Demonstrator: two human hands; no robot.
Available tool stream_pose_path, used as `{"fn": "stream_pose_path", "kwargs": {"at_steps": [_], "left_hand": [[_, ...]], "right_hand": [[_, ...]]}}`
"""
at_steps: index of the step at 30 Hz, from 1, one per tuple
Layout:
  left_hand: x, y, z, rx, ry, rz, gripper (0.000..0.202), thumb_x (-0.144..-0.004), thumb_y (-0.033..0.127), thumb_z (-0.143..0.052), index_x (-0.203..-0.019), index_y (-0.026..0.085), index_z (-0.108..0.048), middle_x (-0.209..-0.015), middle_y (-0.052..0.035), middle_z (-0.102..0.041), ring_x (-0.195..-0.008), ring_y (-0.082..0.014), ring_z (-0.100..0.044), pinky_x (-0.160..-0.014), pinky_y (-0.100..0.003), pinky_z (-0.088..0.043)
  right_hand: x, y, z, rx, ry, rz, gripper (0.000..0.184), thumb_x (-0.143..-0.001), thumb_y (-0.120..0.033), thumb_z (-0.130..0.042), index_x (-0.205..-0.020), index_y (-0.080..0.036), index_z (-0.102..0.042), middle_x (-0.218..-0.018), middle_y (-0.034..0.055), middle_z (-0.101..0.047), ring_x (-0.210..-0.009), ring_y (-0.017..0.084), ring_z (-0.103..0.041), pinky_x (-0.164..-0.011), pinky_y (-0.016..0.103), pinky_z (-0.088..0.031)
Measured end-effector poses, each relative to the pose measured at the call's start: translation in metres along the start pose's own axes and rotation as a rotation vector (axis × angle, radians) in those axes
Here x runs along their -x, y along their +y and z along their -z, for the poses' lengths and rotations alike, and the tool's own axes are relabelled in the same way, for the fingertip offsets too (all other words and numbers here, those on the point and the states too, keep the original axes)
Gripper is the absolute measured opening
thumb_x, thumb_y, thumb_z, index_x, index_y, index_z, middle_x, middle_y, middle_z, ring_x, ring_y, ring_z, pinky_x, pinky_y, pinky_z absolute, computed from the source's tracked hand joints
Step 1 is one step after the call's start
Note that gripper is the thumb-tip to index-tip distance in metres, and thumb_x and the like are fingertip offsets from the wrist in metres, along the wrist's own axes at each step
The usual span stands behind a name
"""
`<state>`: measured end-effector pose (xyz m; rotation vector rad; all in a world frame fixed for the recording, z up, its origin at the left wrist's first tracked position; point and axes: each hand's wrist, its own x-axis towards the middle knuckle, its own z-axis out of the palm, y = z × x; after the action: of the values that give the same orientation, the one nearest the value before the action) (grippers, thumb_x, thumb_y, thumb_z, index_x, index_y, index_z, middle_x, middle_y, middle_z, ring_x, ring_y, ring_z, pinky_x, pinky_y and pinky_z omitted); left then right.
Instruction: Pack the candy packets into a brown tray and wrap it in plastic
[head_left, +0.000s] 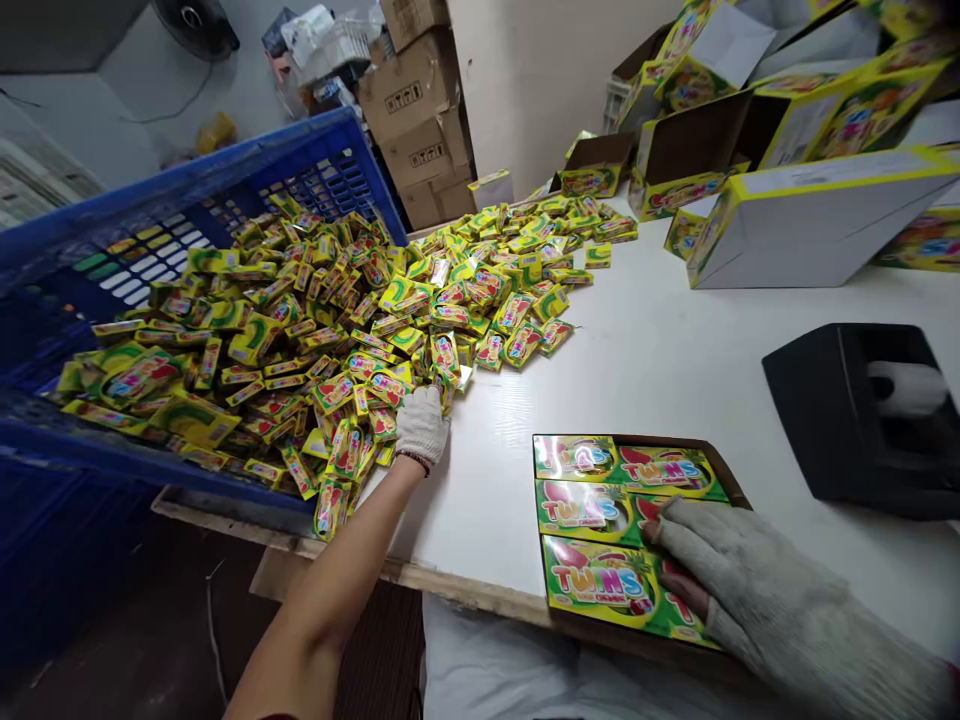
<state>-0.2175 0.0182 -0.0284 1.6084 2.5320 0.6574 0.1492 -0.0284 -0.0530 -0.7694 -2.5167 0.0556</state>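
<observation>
My left hand, in a pale knitted glove, reaches to the near edge of a heap of small yellow-green candy packs. It touches packs there, and its fingertips are hidden among them. My right hand, gloved with bare fingertips, lies over the right side of an open carton at the table's front edge. Its fingers are apart and rest on the packs inside. In the carton, "TWINS" candy packs lie face up in two columns; the hand partly covers the right column.
A blue plastic crate lies tipped at the left, packs spilling onto the white table. A black tape dispenser stands at the right. Open display cartons are piled at the back right. Brown boxes are stacked behind.
</observation>
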Motion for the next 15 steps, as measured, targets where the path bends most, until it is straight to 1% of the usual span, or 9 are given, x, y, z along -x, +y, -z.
{"fn": "stream_pose_path", "kwargs": {"at_steps": [2,4,6,8,9,11,13,14,15], "left_hand": [[-0.005,-0.01,0.003,0.051,0.018,0.026,0.017,-0.075,0.009,-0.065,-0.09,0.016,-0.061,-0.101,-0.0145,-0.062,-0.114,-0.0337,-0.055,-0.1,-0.049,-0.044],[-0.001,-0.017,0.012,0.125,0.051,0.048,0.013,-0.078,0.011,-0.062,-0.089,0.018,-0.062,-0.098,-0.0124,-0.063,-0.112,-0.0318,-0.057,-0.101,-0.047,-0.044],[0.007,-0.021,0.026,0.227,0.098,0.071,0.014,-0.081,0.016,-0.061,-0.095,0.018,-0.062,-0.101,-0.011,-0.065,-0.11,-0.0291,-0.06,-0.1,-0.045,-0.046],[0.019,-0.017,0.039,0.339,0.13,0.089,0.022,-0.087,0.025,-0.056,-0.107,0.017,-0.06,-0.103,-0.0099,-0.066,-0.102,-0.0253,-0.065,-0.093,-0.042,-0.051],[0.026,-0.011,0.043,0.418,0.132,0.096,0.028,-0.089,0.031,-0.054,-0.112,0.017,-0.058,-0.103,-0.0092,-0.067,-0.095,-0.0231,-0.067,-0.087,-0.04,-0.055],[0.045,0.01,0.046,0.701,0.1,0.12,0.04,-0.087,0.044,-0.058,-0.117,0.017,-0.055,-0.102,-0.0082,-0.069,-0.084,-0.0199,-0.069,-0.075,-0.037,-0.058],[0.066,0.041,0.043,1.096,0.011,0.161,0.051,-0.077,0.049,-0.071,-0.114,0.018,-0.055,-0.102,-0.0076,-0.069,-0.082,-0.0193,-0.069,-0.07,-0.036,-0.059],[0.076,0.057,0.04,1.251,-0.057,0.177,0.054,-0.072,0.048,-0.078,-0.111,0.018,-0.056,-0.102,-0.0071,-0.07,-0.082,-0.0193,-0.07,-0.07,-0.035,-0.06],[0.086,0.074,0.037,1.344,-0.13,0.179,0.054,-0.068,0.045,-0.082,-0.108,0.018,-0.057,-0.099,-0.0064,-0.071,-0.081,-0.0188,-0.069,-0.069,-0.034,-0.059]], "right_hand": [[0.001,0.001,0.006,-0.06,0.007,-0.063,0.023,-0.093,-0.028,-0.051,-0.105,-0.022,-0.07,-0.099,0.0124,-0.074,-0.085,0.027,-0.072,-0.072,0.04,-0.062],[0.004,0.007,0.013,-0.137,0.04,-0.139,0.024,-0.093,-0.029,-0.051,-0.105,-0.025,-0.071,-0.1,0.011,-0.074,-0.086,0.028,-0.073,-0.071,0.039,-0.062],[0.004,0.014,0.022,-0.206,0.108,-0.187,0.021,-0.092,-0.029,-0.052,-0.101,-0.029,-0.071,-0.097,0.0077,-0.075,-0.083,0.027,-0.073,-0.068,0.037,-0.063],[-0.002,0.018,0.03,-0.263,0.186,-0.258,0.02,-0.092,-0.033,-0.053,-0.098,-0.032,-0.072,-0.097,0.0055,-0.075,-0.083,0.027,-0.073,-0.069,0.036,-0.063],[-0.008,0.018,0.033,-0.302,0.198,-0.317,0.02,-0.092,-0.037,-0.054,-0.097,-0.033,-0.073,-0.099,0.005,-0.076,-0.085,0.028,-0.073,-0.071,0.037,-0.063],[-0.029,0.011,0.038,-0.425,0.114,-0.487,0.028,-0.092,-0.047,-0.052,-0.097,-0.031,-0.075,-0.102,0.0062,-0.076,-0.088,0.03,-0.073,-0.072,0.04,-0.063],[-0.057,-0.002,0.04,-0.609,-0.055,-0.634,0.039,-0.091,-0.056,-0.053,-0.102,-0.026,-0.075,-0.106,0.0093,-0.076,-0.091,0.031,-0.073,-0.072,0.042,-0.062],[-0.07,-0.008,0.04,-0.702,-0.113,-0.673,0.045,-0.09,-0.058,-0.054,-0.11,-0.022,-0.072,-0.112,0.0113,-0.074,-0.096,0.032,-0.072,-0.075,0.042,-0.062],[-0.082,-0.013,0.04,-0.783,-0.116,-0.693,0.053,-0.089,-0.06,-0.054,-0.12,-0.019,-0.068,-0.115,0.0132,-0.073,-0.098,0.031,-0.071,-0.077,0.041,-0.061]]}}
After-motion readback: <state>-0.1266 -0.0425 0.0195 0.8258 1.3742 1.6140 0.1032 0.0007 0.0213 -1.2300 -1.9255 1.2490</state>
